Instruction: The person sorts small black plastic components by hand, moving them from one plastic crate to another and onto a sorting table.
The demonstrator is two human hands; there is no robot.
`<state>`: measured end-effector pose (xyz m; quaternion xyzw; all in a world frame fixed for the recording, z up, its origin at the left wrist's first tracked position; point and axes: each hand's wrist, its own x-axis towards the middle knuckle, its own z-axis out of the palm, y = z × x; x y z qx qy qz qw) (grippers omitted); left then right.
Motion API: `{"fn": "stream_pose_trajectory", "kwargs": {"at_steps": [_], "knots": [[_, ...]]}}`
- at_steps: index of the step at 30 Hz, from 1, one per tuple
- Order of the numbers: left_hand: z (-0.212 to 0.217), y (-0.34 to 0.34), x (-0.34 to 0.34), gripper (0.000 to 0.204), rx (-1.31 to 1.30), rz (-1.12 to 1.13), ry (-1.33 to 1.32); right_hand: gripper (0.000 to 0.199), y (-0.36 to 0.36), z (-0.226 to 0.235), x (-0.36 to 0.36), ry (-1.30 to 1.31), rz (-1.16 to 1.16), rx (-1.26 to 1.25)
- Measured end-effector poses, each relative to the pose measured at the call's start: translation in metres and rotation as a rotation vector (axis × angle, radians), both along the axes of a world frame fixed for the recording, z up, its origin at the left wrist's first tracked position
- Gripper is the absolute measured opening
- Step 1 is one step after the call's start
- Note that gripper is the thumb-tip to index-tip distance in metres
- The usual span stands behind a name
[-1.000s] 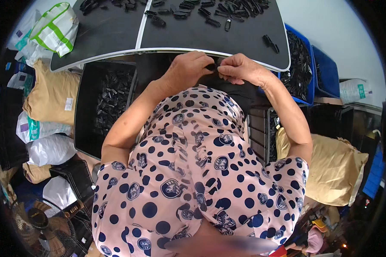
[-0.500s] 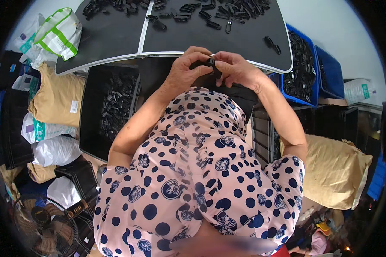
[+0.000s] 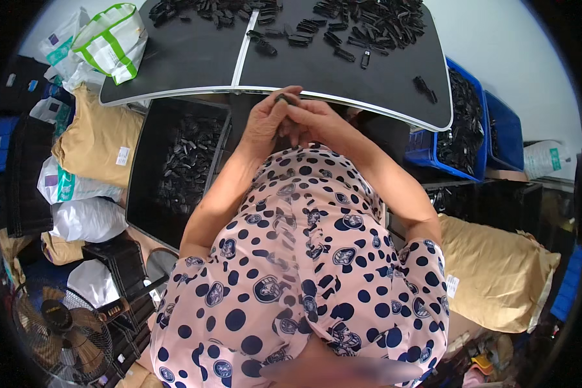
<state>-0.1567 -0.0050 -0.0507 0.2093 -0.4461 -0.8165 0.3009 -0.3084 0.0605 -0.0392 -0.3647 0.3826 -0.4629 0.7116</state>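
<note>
My hands meet just off the near edge of the black table. Between them is a small black plastic part, mostly covered by fingers, so its exact kind does not show. My left hand is closed around it. Fingers of my right hand press onto the same part from the right, also closed. On the tabletop beyond lie a heap of similar black parts and a few strays, one small pair of them near the right corner.
A black bin with many black parts stands left below the table. Blue crates of parts stand at the right. A white-and-green bag sits on the table's left. Brown sacks and a fan lie around me.
Both hands have shifted left and slightly down, pressed closer together, with the black part now more covered. The whole view has shifted a little as well.
</note>
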Motion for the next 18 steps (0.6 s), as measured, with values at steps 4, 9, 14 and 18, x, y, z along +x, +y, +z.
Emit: {"fn": "stream_pose_trajectory", "kwargs": {"at_steps": [4, 9, 14, 18], "knots": [[-0.009, -0.029, 0.055, 0.031, -0.182, 0.203, -0.363, 0.042, -0.008, -0.001, -0.002, 0.29, 0.085, 0.005], [-0.035, -0.1, 0.144, 0.037, -1.464, 0.481, -1.129, 0.034, -0.015, -0.029, -0.076, 0.668, -0.244, -0.004], [-0.019, -0.145, 0.068, 0.031, -1.597, 0.443, -0.865, 0.014, -0.04, -0.07, -0.155, 1.148, -0.657, -0.175], [-0.021, -0.166, -0.001, 0.042, -1.63, 0.265, -0.892, 0.022, -0.068, -0.05, -0.16, 1.576, -0.559, -0.318]]}}
